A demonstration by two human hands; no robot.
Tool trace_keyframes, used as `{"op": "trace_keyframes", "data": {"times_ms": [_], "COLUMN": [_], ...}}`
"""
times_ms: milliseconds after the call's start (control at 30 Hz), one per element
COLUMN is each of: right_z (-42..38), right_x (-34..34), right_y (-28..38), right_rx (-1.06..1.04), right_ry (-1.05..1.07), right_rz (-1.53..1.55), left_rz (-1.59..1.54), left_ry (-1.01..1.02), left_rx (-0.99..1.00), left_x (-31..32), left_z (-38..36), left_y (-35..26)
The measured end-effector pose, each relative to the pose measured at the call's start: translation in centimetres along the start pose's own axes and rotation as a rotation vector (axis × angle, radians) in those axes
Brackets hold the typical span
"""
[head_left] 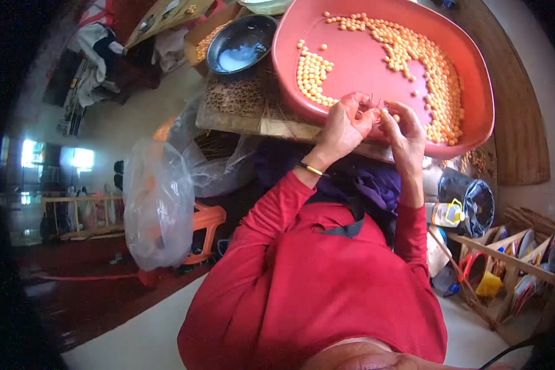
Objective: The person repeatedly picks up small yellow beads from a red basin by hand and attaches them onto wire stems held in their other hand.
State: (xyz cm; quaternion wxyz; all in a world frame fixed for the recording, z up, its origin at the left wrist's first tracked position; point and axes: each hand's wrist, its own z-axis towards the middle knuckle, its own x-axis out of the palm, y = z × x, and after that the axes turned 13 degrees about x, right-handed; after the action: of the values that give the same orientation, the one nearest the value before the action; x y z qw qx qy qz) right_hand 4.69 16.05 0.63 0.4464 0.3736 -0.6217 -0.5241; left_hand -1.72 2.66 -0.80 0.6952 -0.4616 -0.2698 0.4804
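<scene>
Both hands meet over the near rim of a big red plastic basin [364,68]. My left hand [342,129], with a bracelet on its wrist, is closed in a pinch, with thin reddish strands [376,103] at its fingertips. My right hand [407,139] pinches a small round bead [385,112] close to the left fingers; another orange one shows beside it. Exactly how strands and beads join is too small to tell. Inside the basin, many orange-yellow beads [441,92] lie along the right side, and a smaller group [312,75] lies at the left.
A dark bowl [242,44] stands left of the basin, beside a cardboard box [197,40] of similar beads. The basin rests on a worn board [240,105]. A clear plastic bag [158,203] hangs by an orange stool [206,225]. A wooden rack [512,259] stands at right.
</scene>
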Motion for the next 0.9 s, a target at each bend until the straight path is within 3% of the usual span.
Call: {"op": "trace_keyframes", "data": {"times_ms": [167, 267, 333, 400, 900], "right_z": [0.6, 0.9, 1.0, 0.7, -0.4], "right_x": [0.8, 2.9, 4.4, 5.3, 5.4], "right_y": [0.4, 0.9, 1.2, 0.9, -0.2], "right_rx": [-0.017, -0.11, -0.146, -0.136, -0.224], "right_ry": [-0.115, -0.164, -0.143, -0.171, -0.167], "right_rz": [-0.042, -0.066, 0.101, 0.113, -0.062], "left_rz": [-0.225, -0.444, -0.49, -0.427, -0.216], "left_ry": [0.054, 0.003, 0.015, -0.102, -0.078], "left_rx": [-0.206, -0.219, -0.23, -0.266, -0.281], "left_x": [-0.8, -2.6, -2.8, -3.5, -4.4], "left_z": [0.3, 0.5, 1.1, 1.3, 0.9], "left_y": [-2.6, -3.8, -4.7, -5.8, -4.8]}}
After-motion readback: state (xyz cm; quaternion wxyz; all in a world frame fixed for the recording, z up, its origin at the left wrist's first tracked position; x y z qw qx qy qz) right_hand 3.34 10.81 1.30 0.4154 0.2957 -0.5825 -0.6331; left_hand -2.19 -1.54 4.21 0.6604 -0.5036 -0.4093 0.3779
